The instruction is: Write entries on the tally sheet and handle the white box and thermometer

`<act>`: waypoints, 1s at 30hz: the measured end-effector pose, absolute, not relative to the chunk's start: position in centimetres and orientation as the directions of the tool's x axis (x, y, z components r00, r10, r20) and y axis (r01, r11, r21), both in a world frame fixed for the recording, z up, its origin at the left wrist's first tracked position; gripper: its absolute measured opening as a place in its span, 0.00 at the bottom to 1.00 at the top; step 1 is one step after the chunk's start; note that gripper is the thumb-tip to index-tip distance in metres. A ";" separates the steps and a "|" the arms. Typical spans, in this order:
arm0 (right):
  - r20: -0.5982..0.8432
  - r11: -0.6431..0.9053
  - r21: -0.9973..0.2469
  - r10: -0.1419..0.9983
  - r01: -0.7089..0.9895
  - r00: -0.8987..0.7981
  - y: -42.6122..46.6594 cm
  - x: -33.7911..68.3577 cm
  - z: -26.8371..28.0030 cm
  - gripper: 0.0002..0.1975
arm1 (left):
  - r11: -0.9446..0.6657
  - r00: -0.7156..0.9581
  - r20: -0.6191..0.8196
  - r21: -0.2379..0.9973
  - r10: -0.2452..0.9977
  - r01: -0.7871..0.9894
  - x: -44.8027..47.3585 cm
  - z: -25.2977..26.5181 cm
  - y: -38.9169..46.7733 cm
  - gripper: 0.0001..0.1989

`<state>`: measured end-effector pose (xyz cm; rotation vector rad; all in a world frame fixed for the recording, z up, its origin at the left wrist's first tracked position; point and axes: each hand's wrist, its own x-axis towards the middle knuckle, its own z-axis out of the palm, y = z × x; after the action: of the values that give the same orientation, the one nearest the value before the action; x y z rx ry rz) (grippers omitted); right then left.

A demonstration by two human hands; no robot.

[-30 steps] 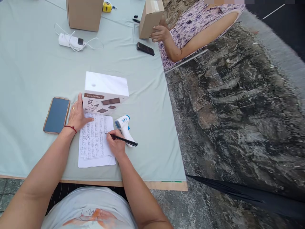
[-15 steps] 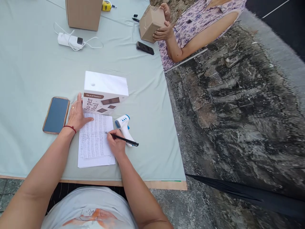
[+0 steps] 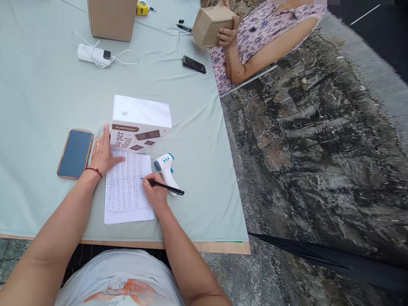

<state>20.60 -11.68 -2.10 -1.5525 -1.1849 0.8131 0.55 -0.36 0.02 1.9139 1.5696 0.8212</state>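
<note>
My right hand (image 3: 155,192) grips a black pen (image 3: 165,186) with its tip on a sheet of paper (image 3: 126,187) full of handwritten rows. My left hand (image 3: 102,154) lies flat on the sheet's upper left corner, fingers spread, touching a white "Super Meal" box (image 3: 142,123) that stands just beyond the paper. A white and blue infrared thermometer (image 3: 165,168) lies right of the paper, beside my right hand. A phone (image 3: 75,153) with a dark screen rests left of my left hand.
The table wears a pale green cloth (image 3: 41,97); its wooden front edge (image 3: 204,246) is near me. Across it, another person's hand (image 3: 228,36) holds a small cardboard box (image 3: 210,23). A black phone (image 3: 194,64), a power strip (image 3: 94,54), a big carton (image 3: 112,19) and a marker (image 3: 184,27) lie far back.
My hands have stayed put on the paper. The other person has turned and lifted the small cardboard box toward the right, off the table.
</note>
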 end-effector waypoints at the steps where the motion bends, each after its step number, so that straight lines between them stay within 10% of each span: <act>1: 0.044 -0.047 -0.956 0.953 0.290 0.301 -11.7 20.6 -2.1 0.05 | -0.189 0.142 0.127 0.726 0.982 0.661 0.5 0.0 -0.4 0.69; 30: 0.040 -0.061 -0.954 0.945 0.294 0.325 -11.7 20.5 -2.0 0.05 | -0.185 0.136 0.126 0.718 0.983 0.671 0.7 0.2 -0.4 0.70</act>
<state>20.55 -11.75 -2.02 -1.5745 -1.1586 0.8035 0.67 -0.42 0.16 1.9198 1.5831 0.8179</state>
